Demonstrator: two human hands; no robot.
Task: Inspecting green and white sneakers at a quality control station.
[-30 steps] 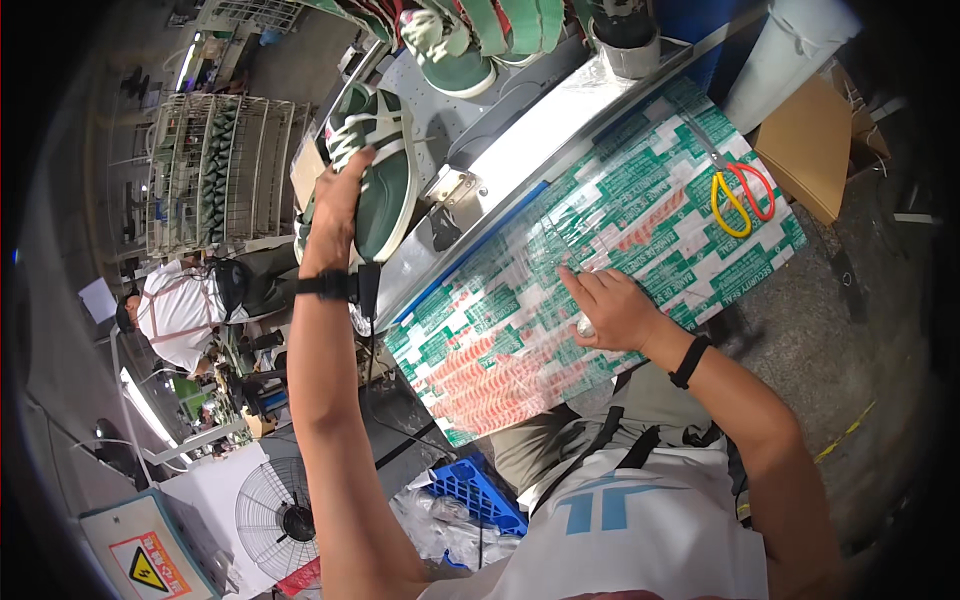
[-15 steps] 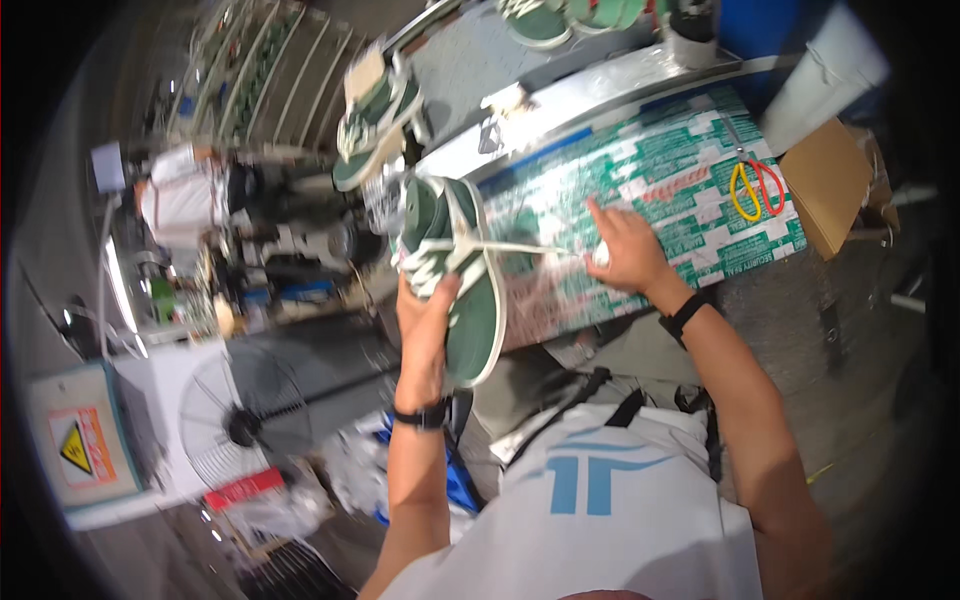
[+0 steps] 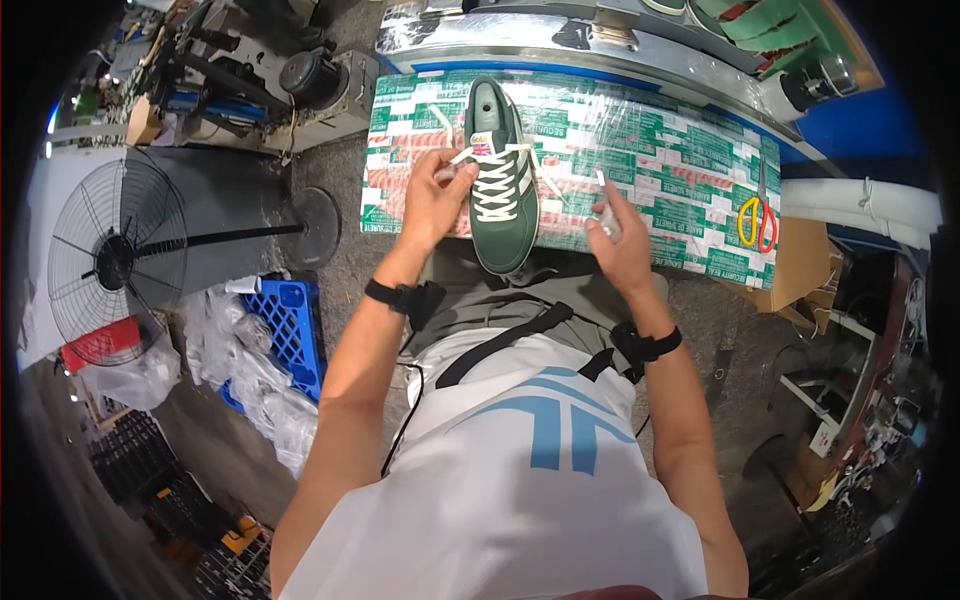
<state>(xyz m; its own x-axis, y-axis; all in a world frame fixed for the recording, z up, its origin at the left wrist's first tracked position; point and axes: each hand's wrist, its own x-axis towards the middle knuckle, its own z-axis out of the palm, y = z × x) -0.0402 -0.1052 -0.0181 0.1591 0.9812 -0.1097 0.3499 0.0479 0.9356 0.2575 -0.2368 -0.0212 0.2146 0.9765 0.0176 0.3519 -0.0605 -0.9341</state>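
Observation:
A dark green sneaker [image 3: 501,235] with white stripes stands on the bench top, its toe toward me and its heel away. White shoelaces [image 3: 494,190] cross its front, and the loose ends spread to both sides near the tongue. My left hand [image 3: 432,205] is at the shoe's left side, thumb and forefinger closed on the lace beside the tongue. To the right of the shoe, apart from it, my right hand [image 3: 624,245] has its forefinger stretched out and thumb apart. Something white covers that forefinger's tip.
Green-and-white printed tape covers the bench top [image 3: 660,205]. Scissors [image 3: 757,222] with yellow and red handles lie at its right end, by a cardboard box [image 3: 800,265]. A metal-edged conveyor [image 3: 560,35] runs behind. A floor fan [image 3: 115,262] and a blue crate [image 3: 285,335] are at left.
The sneaker has gone from being held up in my left hand to standing on the bench. My right hand has let go of the lace it held stretched out. My view has turned.

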